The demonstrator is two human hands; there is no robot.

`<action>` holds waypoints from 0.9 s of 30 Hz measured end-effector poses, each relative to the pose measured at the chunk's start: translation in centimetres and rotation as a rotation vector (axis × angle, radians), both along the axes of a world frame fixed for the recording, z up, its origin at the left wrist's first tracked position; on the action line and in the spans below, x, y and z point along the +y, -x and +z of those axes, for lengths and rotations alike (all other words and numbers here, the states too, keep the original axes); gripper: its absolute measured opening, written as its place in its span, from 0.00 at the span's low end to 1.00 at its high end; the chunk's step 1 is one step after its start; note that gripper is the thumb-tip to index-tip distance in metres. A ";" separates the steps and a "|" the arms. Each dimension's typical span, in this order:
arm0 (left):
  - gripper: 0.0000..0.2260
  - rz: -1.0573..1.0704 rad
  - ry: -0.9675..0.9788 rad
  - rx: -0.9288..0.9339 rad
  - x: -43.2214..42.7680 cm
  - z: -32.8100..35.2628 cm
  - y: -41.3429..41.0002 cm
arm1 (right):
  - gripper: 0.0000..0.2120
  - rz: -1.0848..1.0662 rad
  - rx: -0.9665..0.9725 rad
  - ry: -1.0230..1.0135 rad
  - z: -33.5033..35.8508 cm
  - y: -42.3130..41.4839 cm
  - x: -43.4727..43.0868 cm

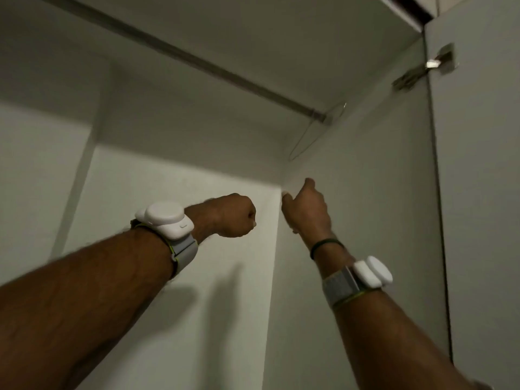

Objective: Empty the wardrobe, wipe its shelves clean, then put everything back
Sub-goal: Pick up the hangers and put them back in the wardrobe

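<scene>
**Both hands raised inside wardrobe**

Head view: the wardrobe encloses both arms. The left hand is clenched in a fist near the back wall. The right hand touches the rear corner, its fingers hidden, so its grip cannot be told. A wire hanger hangs from the rail.

Open white wardrobe, one wire hanger on its rail.

Inside the wardrobe, a hanging rail runs above the left hand and meets the side panel over the right hand. A thin wire hanger hangs from that end.
</scene>
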State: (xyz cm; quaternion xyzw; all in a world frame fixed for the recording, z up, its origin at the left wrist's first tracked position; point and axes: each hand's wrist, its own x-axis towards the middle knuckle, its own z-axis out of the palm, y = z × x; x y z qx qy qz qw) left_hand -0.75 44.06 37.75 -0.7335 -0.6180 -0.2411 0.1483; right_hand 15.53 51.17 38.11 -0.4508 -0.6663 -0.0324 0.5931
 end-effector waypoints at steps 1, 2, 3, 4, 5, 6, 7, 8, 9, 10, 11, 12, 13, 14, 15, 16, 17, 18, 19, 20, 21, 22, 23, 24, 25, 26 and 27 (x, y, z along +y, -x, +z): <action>0.10 0.011 -0.006 0.024 -0.3 -1.7 0.9 | 0.31 0.005 -0.012 0.020 -3.0 1.3 -0.4; 0.09 0.002 -0.026 0.036 -0.4 -2.3 1.0 | 0.30 0.014 -0.030 0.032 -4.8 1.7 -0.8; 0.09 -0.002 0.003 0.022 -0.9 -5.0 2.6 | 0.29 0.048 -0.057 0.082 -8.6 3.5 -1.5; 0.08 -0.015 0.033 0.007 -1.2 -6.9 3.7 | 0.29 0.074 -0.082 0.121 -11.5 4.6 -2.2; 0.08 -0.015 0.071 -0.016 -1.8 -10.0 5.5 | 0.28 0.119 -0.129 0.184 -15.5 6.5 -2.7; 0.08 -0.008 0.121 -0.037 -2.4 -13.2 7.3 | 0.26 0.156 -0.165 0.255 -19.5 8.2 -3.4; 0.08 -0.010 0.166 -0.068 -2.9 -16.5 9.0 | 0.25 0.186 -0.198 0.326 -23.5 9.5 -4.1; 0.09 0.008 0.228 -0.097 -3.9 -20.3 11.1 | 0.24 0.212 -0.231 0.415 -27.7 11.0 -5.1; 0.09 0.016 0.276 -0.126 -4.7 -23.6 12.8 | 0.24 0.221 -0.259 0.491 -31.3 11.9 -6.0; 0.09 0.046 0.329 -0.143 -5.7 -27.5 14.9 | 0.24 0.234 -0.284 0.569 -35.1 12.8 -7.1; 0.09 0.068 0.376 -0.159 -6.6 -30.9 16.6 | 0.24 0.246 -0.299 0.635 -38.3 13.4 -8.2; 0.09 0.097 0.419 -0.179 -7.6 -34.7 18.5 | 0.24 0.264 -0.307 0.696 -41.6 14.1 -9.5; 0.09 0.132 0.452 -0.200 -8.5 -38.3 20.2 | 0.24 0.276 -0.308 0.755 -44.4 14.7 -10.7; 0.09 0.170 0.465 -0.237 -9.4 -41.8 21.5 | 0.24 0.278 -0.315 0.803 -46.9 15.1 -12.0; 0.10 0.203 0.474 -0.284 -10.3 -44.7 22.4 | 0.24 0.259 -0.335 0.838 -48.8 15.3 -13.1; 0.12 0.226 0.476 -0.325 -11.1 -47.3 22.9 | 0.25 0.216 -0.378 0.852 -50.4 15.5 -14.1; 0.14 0.230 0.466 -0.344 -11.7 -49.2 23.1 | 0.24 0.163 -0.429 0.843 -51.5 15.5 -15.0; 0.15 0.218 0.443 -0.352 -12.2 -50.7 23.0 | 0.23 0.109 -0.465 0.809 -52.4 15.5 -15.7; 0.15 0.200 0.389 -0.352 -12.3 -51.9 22.9 | 0.21 0.073 -0.464 0.761 -53.0 15.5 -16.1; 0.15 0.191 0.328 -0.351 -12.4 -52.9 22.7 | 0.17 0.060 -0.435 0.709 -53.5 15.5 -16.4; 0.15 0.185 0.273 -0.352 -12.4 -53.6 22.5 | 0.13 0.059 -0.402 0.670 -53.7 15.6 -16.6; 0.15 0.185 0.236 -0.358 -12.4 -53.9 22.5 | 0.09 0.060 -0.373 0.647 -53.8 15.6 -16.5; 0.15 0.182 0.208 -0.359 -12.3 -54.3 22.5 | 0.07 0.060 -0.346 0.645 -53.8 15.6 -16.3; 0.15 0.187 0.196 -0.365 -12.2 -54.4 22.5 | 0.08 0.061 -0.326 0.650 -53.7 15.6 -16.1; 0.14 0.186 0.186 -0.369 -12.0 -54.6 22.6 | 0.08 0.066 -0.309 0.655 -53.7 15.6 -15.9; 0.14 0.185 0.175 -0.370 -11.9 -54.7 22.7 | 0.08 0.072 -0.291 0.649 -53.7 15.7 -15.9; 0.14 0.185 0.159 -0.365 -11.9 -54.8 22.8 | 0.08 0.088 -0.264 0.636 -53.7 15.6 -15.9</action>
